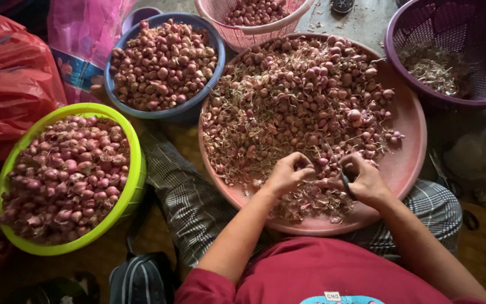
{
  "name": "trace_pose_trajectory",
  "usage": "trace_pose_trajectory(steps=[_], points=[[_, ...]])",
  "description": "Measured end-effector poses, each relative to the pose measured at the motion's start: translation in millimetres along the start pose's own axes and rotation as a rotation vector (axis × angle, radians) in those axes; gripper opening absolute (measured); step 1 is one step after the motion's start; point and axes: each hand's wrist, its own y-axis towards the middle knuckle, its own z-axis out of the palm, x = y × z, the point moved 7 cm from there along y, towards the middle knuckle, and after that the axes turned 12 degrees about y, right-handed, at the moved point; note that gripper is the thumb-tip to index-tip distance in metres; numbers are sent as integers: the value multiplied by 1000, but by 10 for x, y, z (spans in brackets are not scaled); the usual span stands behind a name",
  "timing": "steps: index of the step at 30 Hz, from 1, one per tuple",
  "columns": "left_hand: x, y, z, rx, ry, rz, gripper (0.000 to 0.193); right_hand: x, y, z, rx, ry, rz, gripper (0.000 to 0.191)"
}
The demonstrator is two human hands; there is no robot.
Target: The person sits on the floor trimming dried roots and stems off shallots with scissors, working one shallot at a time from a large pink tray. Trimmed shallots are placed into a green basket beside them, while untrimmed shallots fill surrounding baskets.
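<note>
A wide pink tray (409, 121) rests on my lap, heaped with small red shallots (299, 90) and dry roots. My left hand (287, 174) pinches one shallot over the near part of the pile. Just to its right, my right hand (364, 179) grips small dark-handled scissors (345, 181), their blades pointing up towards the shallot. The two hands almost touch.
A lime-green basin (133, 169) of shallots sits at my left, a blue bowl (189, 110) of shallots behind it, and a pink mesh basket (237, 34) at the top. A purple basket (400, 62) at the upper right holds dry trimmings. Red and pink plastic bags (12, 84) lie far left.
</note>
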Motion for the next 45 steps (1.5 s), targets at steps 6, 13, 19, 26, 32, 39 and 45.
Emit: trace_pose_trajectory(steps=[6, 13, 19, 26, 32, 39, 45], points=[[0, -110, 60, 47, -636, -121, 17, 255, -27, 249, 109, 302, -153, 63], [145, -43, 29, -76, -1174, -132, 13, 131, -39, 250, 92, -30, -10, 60], [91, -123, 85, -140, -1206, -74, 14, 235, -166, 309, 52, -181, -6, 54], [-131, -254, 51, -168, -912, -16, 16, 263, -196, 245, -66, -408, 125, 48], [168, -198, 98, -126, -997, -197, 18, 116, -97, 65, -93, -142, 63, 49], [60, -137, 196, -32, 93, 27, 15, 220, -86, -107, -138, -268, -42, 64], [-132, -178, 334, 51, 746, 236, 21, 210, -116, -113, -137, -253, 31, 61]])
